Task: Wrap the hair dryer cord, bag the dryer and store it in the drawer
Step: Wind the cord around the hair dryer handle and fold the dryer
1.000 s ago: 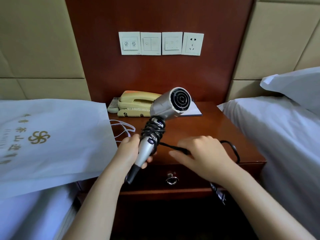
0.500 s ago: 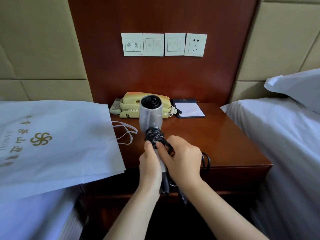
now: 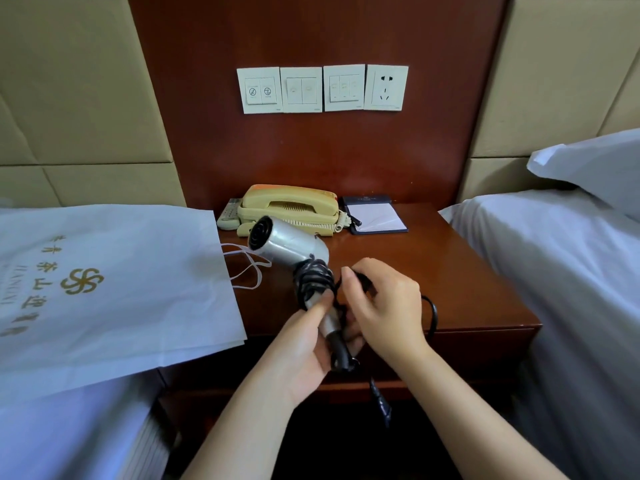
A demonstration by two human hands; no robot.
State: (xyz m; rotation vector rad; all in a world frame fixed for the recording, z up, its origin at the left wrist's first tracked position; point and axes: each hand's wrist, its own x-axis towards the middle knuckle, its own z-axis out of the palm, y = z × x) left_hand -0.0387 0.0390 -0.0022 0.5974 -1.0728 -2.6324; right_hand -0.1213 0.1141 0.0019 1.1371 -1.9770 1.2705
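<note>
Two hands: left hand (image 3: pixel 301 344) grips hair dryer (image 3: pixel 291 244) handle; right hand (image 3: pixel 384 306) pinches cord (image 3: pixel 313 278).
Risk: slack tail (plug (image 3: pixel 381 407) dangling) could unwind coils.

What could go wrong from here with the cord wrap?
The cord coils sit bunched on the hair dryer handle; if the right hand loosens its pinch, they may unwind.
The plug dangles below the nightstand edge and could snag there.
The barrel is near the white bag handles and might catch them.
</note>
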